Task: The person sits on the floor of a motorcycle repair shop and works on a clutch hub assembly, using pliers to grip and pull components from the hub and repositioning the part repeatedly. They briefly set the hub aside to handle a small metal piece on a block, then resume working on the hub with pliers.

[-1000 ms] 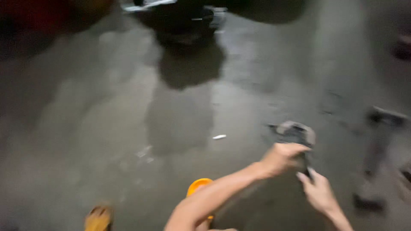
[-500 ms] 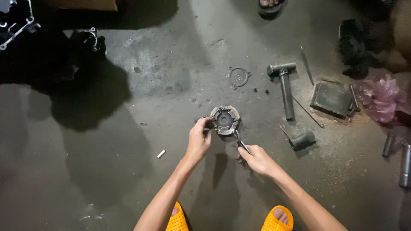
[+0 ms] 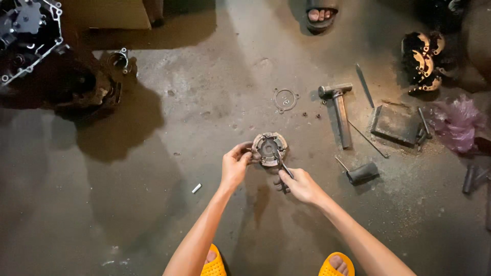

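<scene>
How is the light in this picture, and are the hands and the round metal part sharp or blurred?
In the head view, light falls warm on the middle and right of the concrete floor; the left side and corners sink into dark shadow. The left hand, the right hand and the round metal part are sharp, without motion blur. No strong glare shows.

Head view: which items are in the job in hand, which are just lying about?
In hand:
- round metal part, left hand steadying it
- slim tool in right hand

Lying about:
- hammer
- thin ring
- flat metal plate
- pink bag
</scene>
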